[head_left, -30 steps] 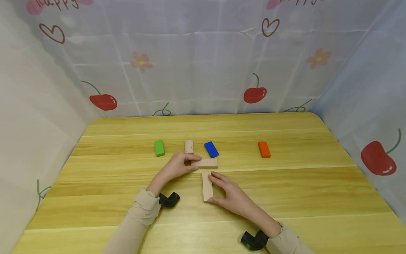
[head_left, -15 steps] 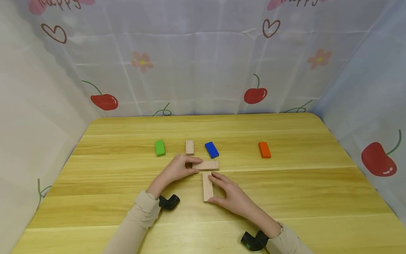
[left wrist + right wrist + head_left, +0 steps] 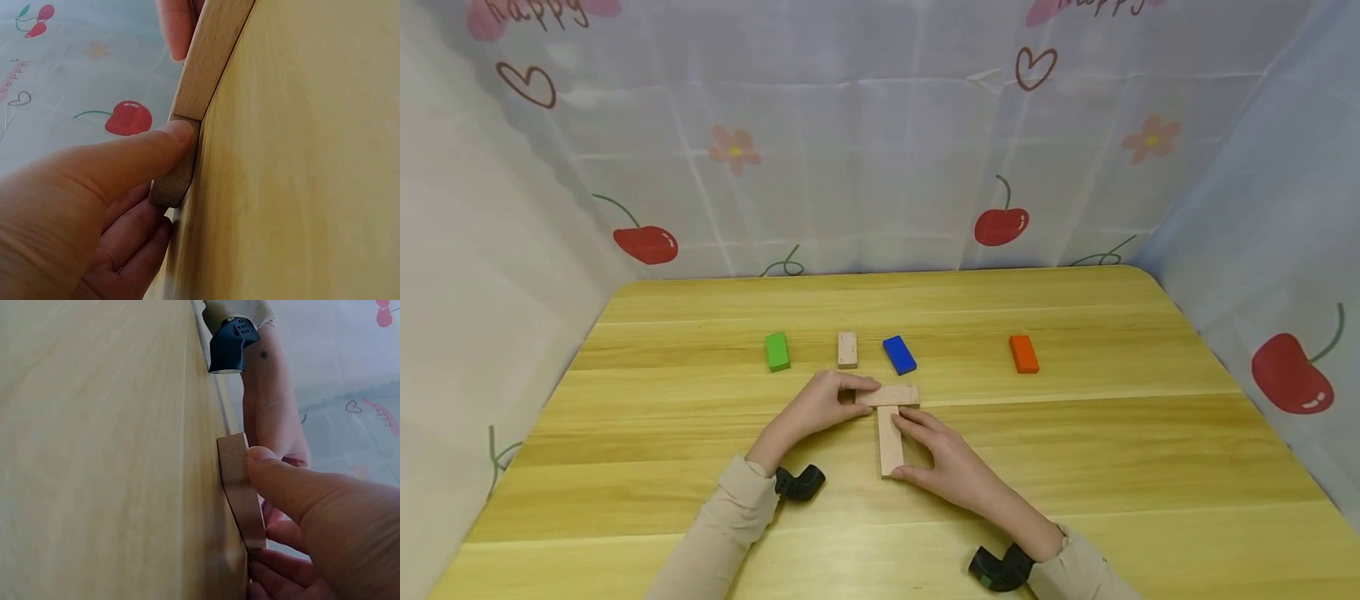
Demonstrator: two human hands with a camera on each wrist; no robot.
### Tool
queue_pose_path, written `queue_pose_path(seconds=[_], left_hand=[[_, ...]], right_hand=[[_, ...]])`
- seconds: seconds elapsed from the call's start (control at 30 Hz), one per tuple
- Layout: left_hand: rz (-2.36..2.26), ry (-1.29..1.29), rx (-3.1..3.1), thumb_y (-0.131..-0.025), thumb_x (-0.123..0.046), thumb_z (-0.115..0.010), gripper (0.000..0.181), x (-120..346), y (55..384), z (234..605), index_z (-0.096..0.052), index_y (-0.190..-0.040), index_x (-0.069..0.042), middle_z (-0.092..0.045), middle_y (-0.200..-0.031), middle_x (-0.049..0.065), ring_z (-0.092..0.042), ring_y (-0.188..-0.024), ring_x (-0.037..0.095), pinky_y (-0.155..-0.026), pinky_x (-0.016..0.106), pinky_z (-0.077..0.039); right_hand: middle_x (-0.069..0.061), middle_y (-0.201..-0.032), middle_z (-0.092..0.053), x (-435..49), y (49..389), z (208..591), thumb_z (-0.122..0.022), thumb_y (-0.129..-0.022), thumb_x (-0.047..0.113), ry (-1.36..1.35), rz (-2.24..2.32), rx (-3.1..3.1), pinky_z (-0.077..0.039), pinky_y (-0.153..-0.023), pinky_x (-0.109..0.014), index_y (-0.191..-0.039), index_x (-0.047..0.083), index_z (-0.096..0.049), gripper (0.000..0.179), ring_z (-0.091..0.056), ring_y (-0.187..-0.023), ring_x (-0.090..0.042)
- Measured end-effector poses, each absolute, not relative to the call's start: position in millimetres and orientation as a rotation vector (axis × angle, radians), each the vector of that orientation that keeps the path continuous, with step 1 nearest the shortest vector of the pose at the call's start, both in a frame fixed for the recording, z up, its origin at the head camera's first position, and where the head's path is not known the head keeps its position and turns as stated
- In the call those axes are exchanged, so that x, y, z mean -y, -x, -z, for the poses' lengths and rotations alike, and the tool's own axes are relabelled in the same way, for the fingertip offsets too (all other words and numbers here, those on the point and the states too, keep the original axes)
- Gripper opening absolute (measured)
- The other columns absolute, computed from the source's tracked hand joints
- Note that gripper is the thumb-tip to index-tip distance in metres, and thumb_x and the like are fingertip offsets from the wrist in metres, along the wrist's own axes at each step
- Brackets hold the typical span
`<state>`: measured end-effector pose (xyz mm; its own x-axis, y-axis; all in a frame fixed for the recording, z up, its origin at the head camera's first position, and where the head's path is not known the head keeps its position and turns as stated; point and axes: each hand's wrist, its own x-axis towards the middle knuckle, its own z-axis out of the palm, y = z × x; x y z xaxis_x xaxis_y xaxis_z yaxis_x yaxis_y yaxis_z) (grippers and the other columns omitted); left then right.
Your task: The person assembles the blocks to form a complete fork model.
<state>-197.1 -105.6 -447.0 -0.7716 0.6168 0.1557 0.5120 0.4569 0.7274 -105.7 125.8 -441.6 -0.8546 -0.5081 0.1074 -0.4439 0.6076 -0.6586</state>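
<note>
In the head view, two plain wooden blocks form a T on the table. The crosswise block [image 3: 897,396] lies at the far side, and the lengthwise block [image 3: 890,442] meets its near edge. My left hand [image 3: 820,410] pinches the crosswise block by its left end, the thumb on the near side. With thumb and fingertips, my right hand [image 3: 951,467] grips the lengthwise block by its ends. The left wrist view shows the thumb on the crosswise block [image 3: 175,175], right against the lengthwise block [image 3: 215,56]. In the right wrist view the thumb presses the lengthwise block's [image 3: 240,487] near end.
Behind the T, a green block [image 3: 777,352], a smaller plain wooden block [image 3: 847,350] and a blue block [image 3: 899,355] lie on the wooden table [image 3: 1112,467]. An orange block [image 3: 1024,354] is farther right. Patterned curtains [image 3: 880,167] border the table's back and sides.
My left hand has drawn the crosswise block toward the person, closing the gap to the lengthwise block. My right hand and its block have stayed in place.
</note>
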Motion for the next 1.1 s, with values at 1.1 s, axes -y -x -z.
queue_pose_path(seconds=[1.1], left_hand=[[-1.626,-0.659,-2.445,-0.085,-0.012,-0.071,0.071,130,222,429,-0.033,-0.145,-0.006,-0.032,-0.147,0.011,-0.03,-0.133,0.024,-0.105,0.034,-0.029]], right_hand=[[-0.013,-0.147,-0.032,-124,120,437,-0.07,-0.085,0.032,0.954,0.991,-2.788,-0.017,-0.107,-0.056,-0.136,0.009,-0.051,0.059,-0.017,-0.138,-0.03]])
